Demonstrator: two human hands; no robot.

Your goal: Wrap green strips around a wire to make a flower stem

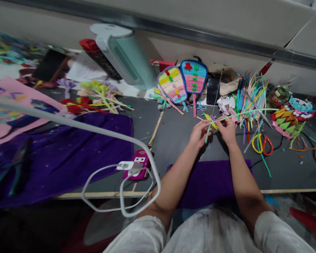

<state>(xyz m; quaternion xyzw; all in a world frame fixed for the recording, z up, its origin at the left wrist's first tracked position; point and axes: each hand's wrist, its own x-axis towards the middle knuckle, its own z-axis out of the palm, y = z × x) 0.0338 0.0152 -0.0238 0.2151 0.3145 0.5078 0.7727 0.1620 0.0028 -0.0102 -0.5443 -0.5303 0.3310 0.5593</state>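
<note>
My left hand (201, 133) is closed, its fingers pinching a light green pipe cleaner (249, 111) near its twisted lower end. Close beside it, my right hand (227, 130) is closed on the same pipe cleaner, whose long free part stretches off to the right. A yellow piece (214, 125) shows between the two hands; whether either one touches it I cannot tell. Just beyond the hands lie a black phone (213, 91) and two fan-shaped pipe-cleaner pieces, one yellow and pink (173, 85), one blue-edged (194, 78).
To the right are a bundle of pipe cleaners (249, 95), scissors (262, 144) and a glass jar (280, 94). On the left, a white cable (94, 131) crosses above a purple cloth (94, 151) with pliers (14, 168). A magenta power strip (138, 165) lies near the front edge.
</note>
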